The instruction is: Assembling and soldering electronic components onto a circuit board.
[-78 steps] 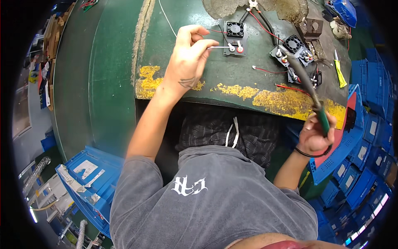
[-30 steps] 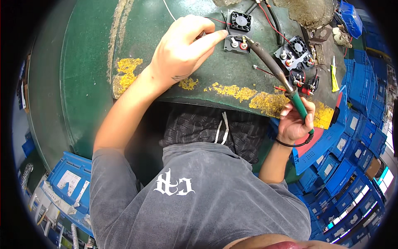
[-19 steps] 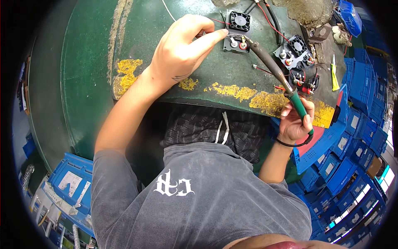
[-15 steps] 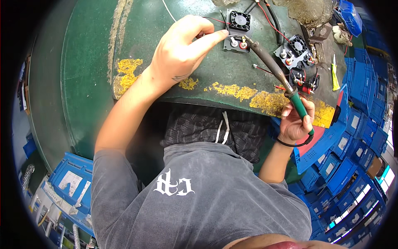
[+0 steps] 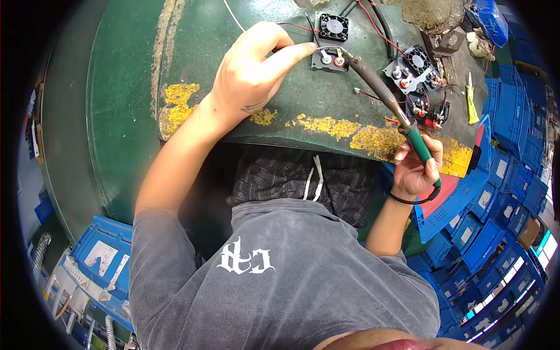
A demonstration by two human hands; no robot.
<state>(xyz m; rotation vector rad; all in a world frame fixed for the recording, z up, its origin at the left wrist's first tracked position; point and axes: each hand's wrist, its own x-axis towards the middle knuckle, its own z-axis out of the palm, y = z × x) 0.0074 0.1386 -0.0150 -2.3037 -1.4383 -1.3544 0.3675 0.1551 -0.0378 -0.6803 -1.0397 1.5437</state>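
My left hand point(image 5: 251, 73) is closed, pinching thin solder wire point(image 5: 234, 16) between thumb and fingertip. The wire trails off toward the far edge, and its short end reaches a small module with a black fan point(image 5: 333, 27). In my right hand point(image 5: 415, 170), at the table's near right, is the green handle of a soldering iron point(image 5: 376, 81). Its dark barrel slants up and left, and the tip meets the wire's end at the module's right terminal point(image 5: 339, 60). A silver terminal point(image 5: 326, 59) stands left of it. Whether solder is melting is too small to tell.
More fan modules point(image 5: 417, 60) and red-black wired parts point(image 5: 429, 111) lie to the right on the green table point(image 5: 221, 131). A yellow tube point(image 5: 471, 105) lies near its right edge. Black cables point(image 5: 382, 26) run behind. Blue bins point(image 5: 507, 116) stack at right; a blue crate point(image 5: 102, 256) stands lower left.
The fan module, my left fingertips and the iron's tip appear slightly farther left in the picture. Both hands keep the same grip.
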